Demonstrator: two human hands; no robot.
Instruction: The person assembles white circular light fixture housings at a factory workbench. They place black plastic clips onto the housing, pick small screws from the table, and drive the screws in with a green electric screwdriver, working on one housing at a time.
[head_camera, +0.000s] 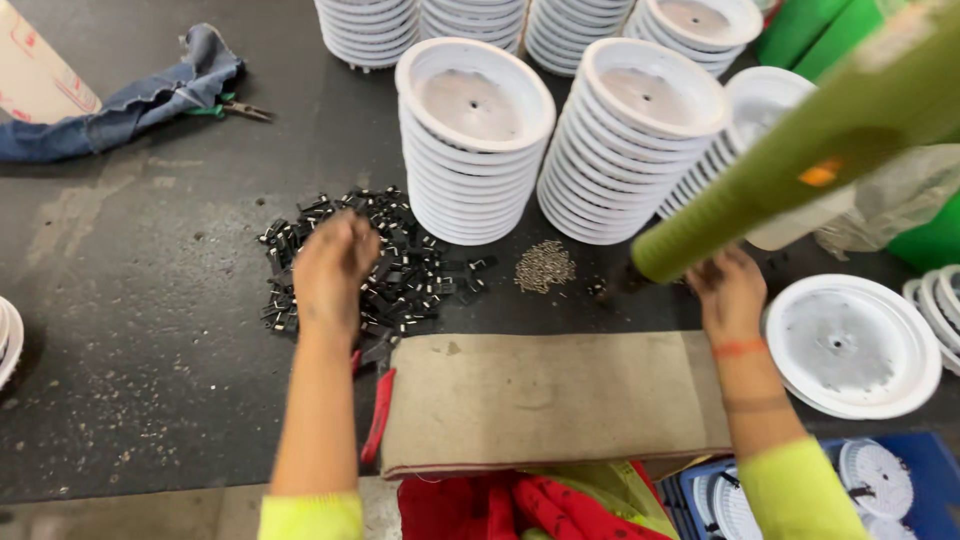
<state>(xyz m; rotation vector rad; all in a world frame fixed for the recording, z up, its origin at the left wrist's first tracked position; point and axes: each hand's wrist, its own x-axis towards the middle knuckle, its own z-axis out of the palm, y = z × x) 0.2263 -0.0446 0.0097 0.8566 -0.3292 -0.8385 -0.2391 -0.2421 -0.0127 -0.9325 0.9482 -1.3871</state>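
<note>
Head view, looking down: nearest the person, just below both wrists, a tan felt mat (545, 398) lies flat on the dark worktable (130, 330); a red-handled tool (379, 412) lies along its left edge, just below the left forearm; red cloth (530, 505) bunches under the mat's near edge. Left hand (332, 268) reaches into the pile of small black clips (400, 270), fingers curled down among them; whether it pinches one I cannot tell. Right hand (728, 290) is closed around the lower end of a green ribbed tube (800, 160), which slants up and away to the right. Just right of that hand lies a single white round housing (852, 345); between the hands, slightly beyond, sits a small heap of metal screws (544, 266); farther off stand stacks of white housings (470, 140); far left, a strip of denim (140, 95).
</note>
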